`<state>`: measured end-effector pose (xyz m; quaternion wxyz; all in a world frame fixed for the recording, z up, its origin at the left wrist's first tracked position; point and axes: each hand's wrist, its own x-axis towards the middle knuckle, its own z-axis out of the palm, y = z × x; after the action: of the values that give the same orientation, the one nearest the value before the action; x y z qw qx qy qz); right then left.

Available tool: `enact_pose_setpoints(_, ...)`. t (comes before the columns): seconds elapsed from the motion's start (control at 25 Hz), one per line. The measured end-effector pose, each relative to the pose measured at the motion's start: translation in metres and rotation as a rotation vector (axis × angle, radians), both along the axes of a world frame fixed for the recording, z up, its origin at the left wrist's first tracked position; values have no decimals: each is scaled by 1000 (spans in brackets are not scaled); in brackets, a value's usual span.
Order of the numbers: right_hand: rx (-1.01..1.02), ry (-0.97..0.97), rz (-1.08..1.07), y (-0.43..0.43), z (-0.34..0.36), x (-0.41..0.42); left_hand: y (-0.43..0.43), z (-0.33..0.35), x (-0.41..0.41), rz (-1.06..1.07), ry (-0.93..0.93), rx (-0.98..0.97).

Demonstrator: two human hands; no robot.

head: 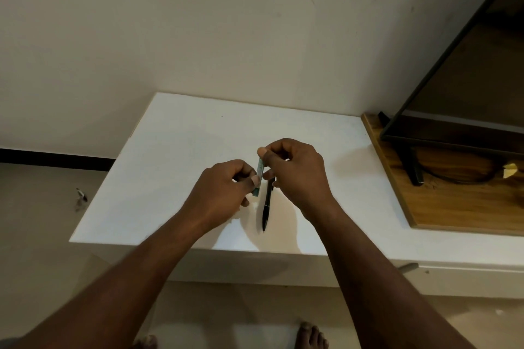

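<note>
Left hand (pixel 224 193): fingers curled, thumb and forefinger pinching the lower half of a slim green packet (pixel 259 176).
Right hand (pixel 297 176): fingers curled, thumb and forefinger pinching the top end of the same packet.
Hands together: close, knuckles nearly meeting, both clamped on the packet from opposite sides.
Green packet: narrow, held almost upright with a slight lean, raised above the middle of the bench (pixel 175 150). Pale print on its face, too small to read.
Pen (pixel 266 208): black, just right of the packet, tip pointing toward the near edge of the bench. Its upper end runs in under the right hand's fingers. Cannot tell whether it is held or lies flat.
Bench: white top, set against a pale wall (pixel 198 22).
Wooden board (pixel 453 207): on the right end of the bench, carrying a dark screen (pixel 467 79) on a black stand.
Yellow scrap (pixel 510 170): on the board beside the stand, next to a dark cable (pixel 465 180).
Floor (pixel 42 221): pale, with a small dark and white object (pixel 81 198) lying left of the bench.
Feet: bare toes (pixel 310 334) at the bottom edge, in front of the bench.
</note>
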<state>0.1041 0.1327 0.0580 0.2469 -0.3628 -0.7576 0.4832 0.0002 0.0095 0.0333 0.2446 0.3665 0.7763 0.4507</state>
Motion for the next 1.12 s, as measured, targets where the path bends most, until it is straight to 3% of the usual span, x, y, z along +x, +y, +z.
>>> enact_pose_setpoints(0.36, -128, 42, 3, -10, -2, -2, -2, 2, -4, 82, -73, 112)
enact_pose_setpoints(0.52, -24, 60, -173, -8, 1, -3, 0, 0, -2, 61, -18, 79)
enact_pose_setpoints(0.6, -78, 96, -204, 2, 6, 0, 1, -3, -1, 59, -23, 70)
enact_pose_setpoints(0.84, -154, 28, -36, -2, 4, 5, 1, 0, -4, 69, -296, 206)
enact_pose_setpoints(1.12, -314, -16, 28, -5, 5, 2, 2, -3, -5, 154, -150, 217)
